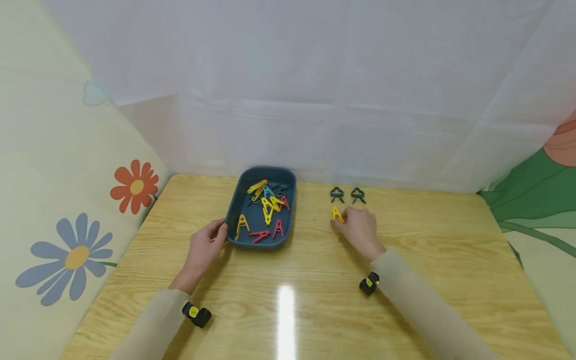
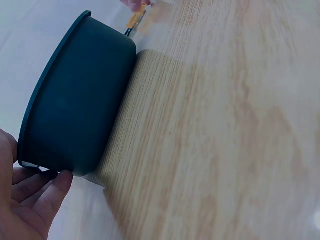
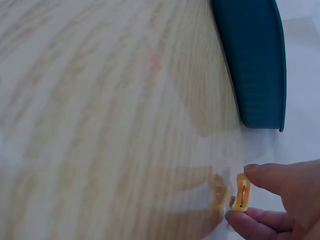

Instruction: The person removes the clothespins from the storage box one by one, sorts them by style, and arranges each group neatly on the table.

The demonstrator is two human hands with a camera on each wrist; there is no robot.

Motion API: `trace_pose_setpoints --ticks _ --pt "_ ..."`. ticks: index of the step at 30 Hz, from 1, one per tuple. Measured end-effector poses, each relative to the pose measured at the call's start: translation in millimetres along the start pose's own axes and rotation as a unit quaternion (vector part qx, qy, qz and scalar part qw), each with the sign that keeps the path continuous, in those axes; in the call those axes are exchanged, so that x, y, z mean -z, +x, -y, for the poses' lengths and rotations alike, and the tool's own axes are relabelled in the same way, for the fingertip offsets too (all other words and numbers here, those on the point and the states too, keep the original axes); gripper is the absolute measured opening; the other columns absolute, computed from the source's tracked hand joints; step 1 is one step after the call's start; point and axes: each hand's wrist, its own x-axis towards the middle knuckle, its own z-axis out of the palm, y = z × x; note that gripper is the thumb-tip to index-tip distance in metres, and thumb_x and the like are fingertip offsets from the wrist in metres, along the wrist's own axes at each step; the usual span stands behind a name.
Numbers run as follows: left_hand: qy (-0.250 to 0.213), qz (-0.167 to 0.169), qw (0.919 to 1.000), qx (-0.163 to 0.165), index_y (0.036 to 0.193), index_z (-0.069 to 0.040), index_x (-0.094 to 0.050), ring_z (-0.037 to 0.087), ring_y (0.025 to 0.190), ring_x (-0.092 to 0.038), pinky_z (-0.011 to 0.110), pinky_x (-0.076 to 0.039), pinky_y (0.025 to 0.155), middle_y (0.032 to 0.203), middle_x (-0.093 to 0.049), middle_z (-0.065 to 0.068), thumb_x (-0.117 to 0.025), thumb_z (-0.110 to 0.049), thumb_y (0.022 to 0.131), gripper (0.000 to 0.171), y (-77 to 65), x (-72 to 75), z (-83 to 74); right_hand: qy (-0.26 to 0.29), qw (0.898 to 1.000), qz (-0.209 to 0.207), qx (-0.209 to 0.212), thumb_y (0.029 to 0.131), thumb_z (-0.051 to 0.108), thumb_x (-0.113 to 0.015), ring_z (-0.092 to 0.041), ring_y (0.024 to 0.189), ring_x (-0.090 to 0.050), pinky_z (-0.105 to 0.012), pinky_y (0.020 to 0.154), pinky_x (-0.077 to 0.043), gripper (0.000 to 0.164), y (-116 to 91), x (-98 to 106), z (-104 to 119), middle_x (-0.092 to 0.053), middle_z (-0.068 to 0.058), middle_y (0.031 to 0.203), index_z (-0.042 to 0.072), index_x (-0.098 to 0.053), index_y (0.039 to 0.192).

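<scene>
— Over the wood-grain surface (image 1: 252, 280), in the head view, holding what?

— Pinching a yellow clip (image 1: 335, 213) in the right hand (image 1: 360, 232), between thumb and fingers, well to the right of the blue tray (image 1: 258, 246) and just in front of two dark green clips (image 1: 337, 191).

— And with the left hand (image 1: 203, 254)?

— Touching the tray's near left corner, fingers loosely spread rather than clenched.

— Inside the tray?

— Several yellow clips (image 1: 243, 219), three red clips (image 1: 278, 223), a light blue clip (image 1: 268, 191) and some dark clips (image 1: 280, 189), too jumbled at the back to count.

— Next, from the left wrist view?

— Resting fingertips of the left hand against one end of the tray, below the rim; past the far end, at the top edge, just a sliver of the right hand with the clip.

— And from the right wrist view?

— Gripping the yellow clip in a narrow pinch between thumb and fingertips, apart from the tray; contents hidden behind the outer wall.
</scene>
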Motion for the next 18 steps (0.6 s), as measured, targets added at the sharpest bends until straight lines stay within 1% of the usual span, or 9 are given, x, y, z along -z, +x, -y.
trace_pose_setpoints --ticks 3,6,8,10,12,18 --pt "-0.004 0.001 1.0 0.002 0.134 0.008 -0.064 0.037 0.109 -0.071 0.034 -0.059 0.09 0.121 -0.071 0.028 -0.053 -0.02 0.11 0.039 0.2 -0.4 0.3 -0.01 1.0 0.009 -0.016 0.093 0.042 -0.077 -0.032 0.086 -0.064 -0.048 0.084 -0.044 0.037 -2.4 -1.5 -0.6 -0.074 -0.01 0.085 0.005 -0.073 0.092" --pt "-0.009 0.0 1.0 0.003 0.134 0.008 -0.064 0.037 0.109 -0.071 0.022 -0.056 0.086 0.121 -0.071 0.028 -0.053 -0.019 0.109 0.038 0.4 -0.9 1.0 -0.021 0.999 0.016 -0.023 0.093 0.044 -0.076 -0.033 0.087 -0.062 -0.048 0.084 -0.043 0.04 -4.3 -1.6 0.5 -0.073 -0.011 0.086 0.005 -0.071 0.09" --pt "-0.011 -0.001 0.9999 0.003 0.133 0.009 -0.064 0.037 0.108 -0.071 0.014 -0.052 0.083 0.12 -0.071 0.028 -0.054 -0.018 0.109 0.038 0.5 -1.3 1.5 -0.027 0.999 0.021 -0.026 0.094 0.046 -0.076 -0.033 0.087 -0.061 -0.048 0.084 -0.043 0.041 -5.2 -1.5 1.6 -0.072 -0.011 0.086 0.006 -0.07 0.089" --pt "-0.012 -0.003 0.9999 0.001 0.133 0.009 -0.064 0.037 0.108 -0.071 0.008 -0.049 0.08 0.119 -0.072 0.028 -0.054 -0.018 0.109 0.037 0.5 -1.7 1.9 -0.03 0.999 0.025 -0.03 0.094 0.047 -0.075 -0.033 0.086 -0.06 -0.048 0.085 -0.042 0.041 -6.0 -1.7 2.4 -0.072 -0.011 0.086 0.006 -0.069 0.089" --pt "-0.012 -0.004 0.9999 0.0 0.133 0.009 -0.065 0.036 0.108 -0.07 0.006 -0.047 0.079 0.119 -0.072 0.028 -0.054 -0.018 0.109 0.037 0.4 -1.8 2.1 -0.027 0.999 0.029 -0.033 0.094 0.048 -0.075 -0.033 0.086 -0.059 -0.048 0.085 -0.041 0.041 -6.8 -2.1 2.8 -0.072 -0.01 0.087 0.007 -0.069 0.089" --pt "-0.017 -0.001 0.9999 -0.002 0.133 0.008 -0.065 0.035 0.106 -0.071 0.006 -0.047 0.079 0.119 -0.072 0.027 -0.053 -0.019 0.109 0.038 0.3 -1.2 2.5 -0.017 0.999 0.029 -0.035 0.093 0.051 -0.074 -0.031 0.085 -0.056 -0.047 0.084 -0.038 0.042 -7.5 -4.3 2.4 -0.072 -0.008 0.086 0.009 -0.068 0.087"
